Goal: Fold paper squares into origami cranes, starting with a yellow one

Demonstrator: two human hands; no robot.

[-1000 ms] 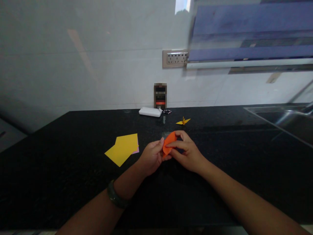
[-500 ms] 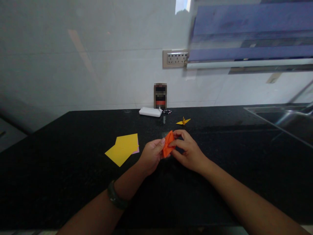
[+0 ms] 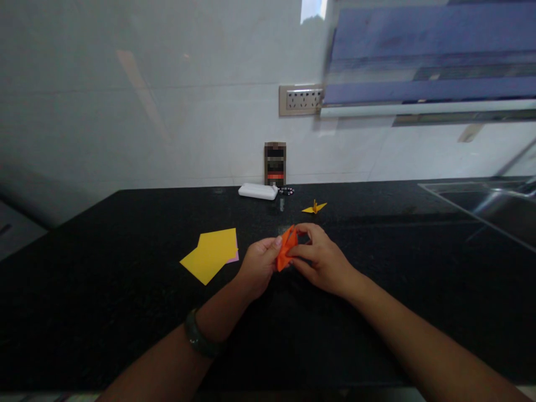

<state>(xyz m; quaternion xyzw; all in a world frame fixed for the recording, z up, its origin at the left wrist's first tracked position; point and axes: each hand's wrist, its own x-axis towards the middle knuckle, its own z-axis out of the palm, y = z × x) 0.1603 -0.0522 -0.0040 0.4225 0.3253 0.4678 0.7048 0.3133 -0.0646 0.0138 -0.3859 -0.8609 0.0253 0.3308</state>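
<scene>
A folded piece of orange origami paper (image 3: 286,250) is held up between my two hands over the dark counter. My left hand (image 3: 260,264) pinches its left side, thumb on the near face and the other fingers behind. On the right side, my right hand (image 3: 321,258) has its fingers curled onto the paper's edge and a fold near the middle. Parts of the paper are hidden by my fingers. Yellow paper sheets (image 3: 211,255) lie left of my left hand, with a pink sheet (image 3: 235,258) peeking out beneath. Beyond my right hand stands a yellow paper crane (image 3: 315,208).
A white box-like device (image 3: 257,191) with a beaded strap (image 3: 286,191) lies by the wall. Behind it a phone-like object (image 3: 275,163), blurred out, leans upright. A sink (image 3: 494,206) is set into the black counter (image 3: 125,312) at right. Wall sockets (image 3: 300,100) are above.
The orange paper has tilted a little and a slit between its upper points shows more. My right fingers have shifted slightly along it. My left hand keeps its grip.
</scene>
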